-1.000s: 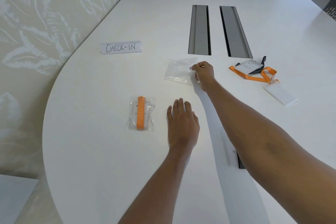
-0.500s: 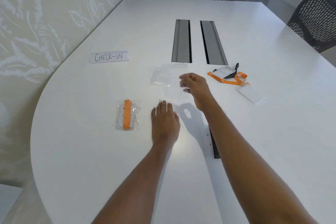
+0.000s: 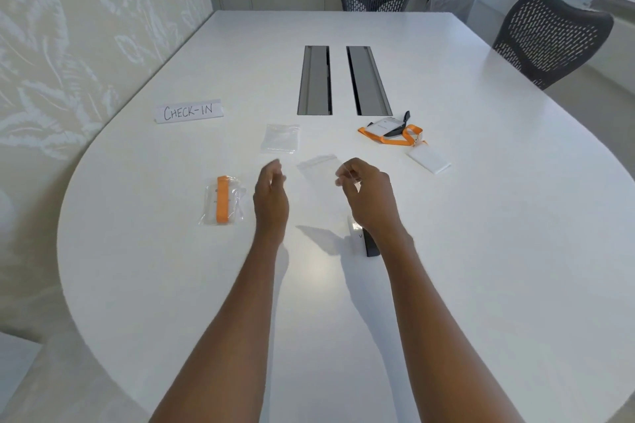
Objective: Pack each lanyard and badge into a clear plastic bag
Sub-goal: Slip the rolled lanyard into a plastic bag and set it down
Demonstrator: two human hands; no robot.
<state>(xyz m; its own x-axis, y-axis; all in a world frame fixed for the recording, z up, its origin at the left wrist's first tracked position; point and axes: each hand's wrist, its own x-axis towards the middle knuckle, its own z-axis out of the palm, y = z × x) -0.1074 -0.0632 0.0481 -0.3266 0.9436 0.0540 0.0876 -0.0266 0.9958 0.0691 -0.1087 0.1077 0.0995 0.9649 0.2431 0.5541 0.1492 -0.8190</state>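
While the right hand [image 3: 369,196] pinches the right edge of the clear plastic bag [image 3: 318,173] above the near middle of the table [image 3: 481,251], the left hand [image 3: 271,197] hangs relaxed and empty just left of it. The bag's long axis runs near-to-far. Farther off, toward the right edge, lie the unpacked lanyard [image 3: 391,136] and badge [image 3: 429,161], nearer the right hand.

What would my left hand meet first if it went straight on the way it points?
Probably the empty clear bags lying just beyond the left hand, though it looks raised and might pass above them.
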